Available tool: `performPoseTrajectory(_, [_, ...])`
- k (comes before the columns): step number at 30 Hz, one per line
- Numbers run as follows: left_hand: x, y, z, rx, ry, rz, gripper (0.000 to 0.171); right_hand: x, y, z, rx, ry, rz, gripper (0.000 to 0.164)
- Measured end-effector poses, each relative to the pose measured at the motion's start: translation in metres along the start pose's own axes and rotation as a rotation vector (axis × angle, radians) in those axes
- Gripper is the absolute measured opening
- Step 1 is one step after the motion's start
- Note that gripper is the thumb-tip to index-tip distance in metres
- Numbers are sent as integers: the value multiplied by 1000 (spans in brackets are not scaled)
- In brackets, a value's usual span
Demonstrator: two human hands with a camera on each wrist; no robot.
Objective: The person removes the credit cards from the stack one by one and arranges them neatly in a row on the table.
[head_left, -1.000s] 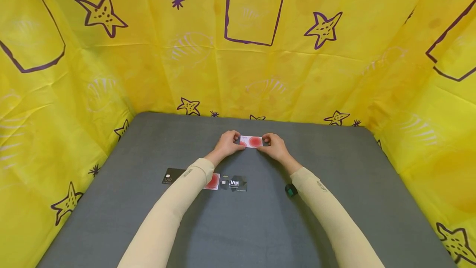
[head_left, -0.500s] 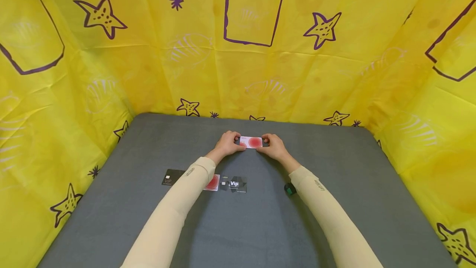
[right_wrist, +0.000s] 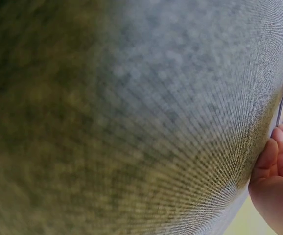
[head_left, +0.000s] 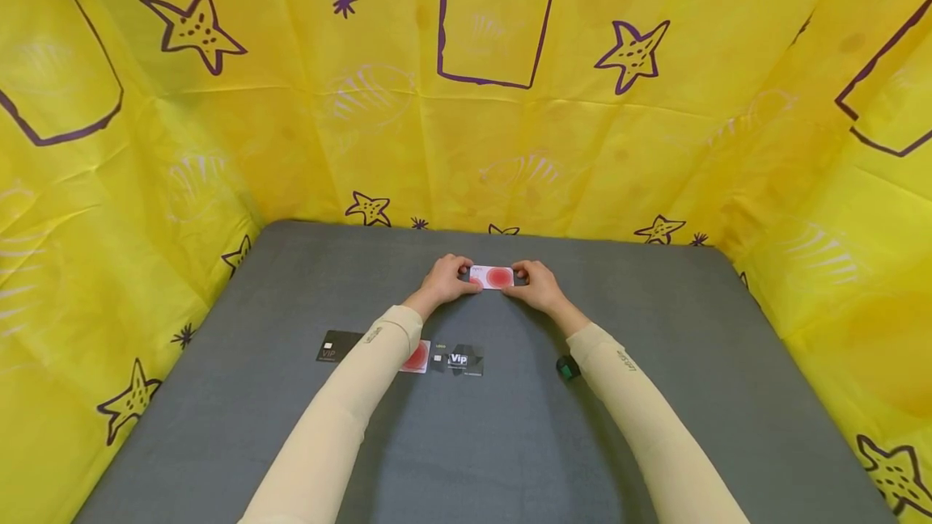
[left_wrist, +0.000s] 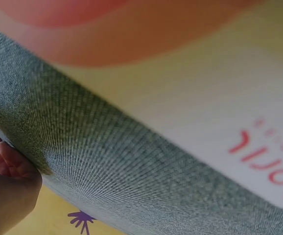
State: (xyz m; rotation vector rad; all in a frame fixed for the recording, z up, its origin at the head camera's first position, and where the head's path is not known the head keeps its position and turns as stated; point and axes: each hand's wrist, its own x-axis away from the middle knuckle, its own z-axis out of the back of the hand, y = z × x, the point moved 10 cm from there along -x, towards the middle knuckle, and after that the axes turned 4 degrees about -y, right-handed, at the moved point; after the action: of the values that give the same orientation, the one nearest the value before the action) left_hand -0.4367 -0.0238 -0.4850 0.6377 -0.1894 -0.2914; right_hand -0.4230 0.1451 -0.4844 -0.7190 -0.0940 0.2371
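Held item: white card (head_left: 492, 277) with red circles, long sides running left to right, over the far part of the grey table (head_left: 473, 443). It spans the gap between the two hands. Left hand (head_left: 447, 280): thumb and fingers clamped on the card's left end, thumb at the near corner, curled fingers at the far corner. Right hand (head_left: 537, 285): mirrored grip on the right end, thumb by the near corner, bent fingers by the far one. Middle of the card lies bare between the fingertips (whether its underside touches the cloth, cannot tell).

Nearer the person, a row on the table: black VIP card (head_left: 338, 345), partly covered by the left sleeve (head_left: 328, 427); a second red-circled card (head_left: 418, 357), also partly covered; and, just beside its right edge, a dark Vip card (head_left: 468, 360). Small dark object (head_left: 567, 369) with a green face, next to the right sleeve (head_left: 633, 395).
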Motion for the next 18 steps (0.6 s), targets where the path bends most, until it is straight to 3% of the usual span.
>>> performPoseTrajectory(18, [3, 1, 2, 64, 47, 11, 53, 2, -3, 4, -43, 33, 17, 53])
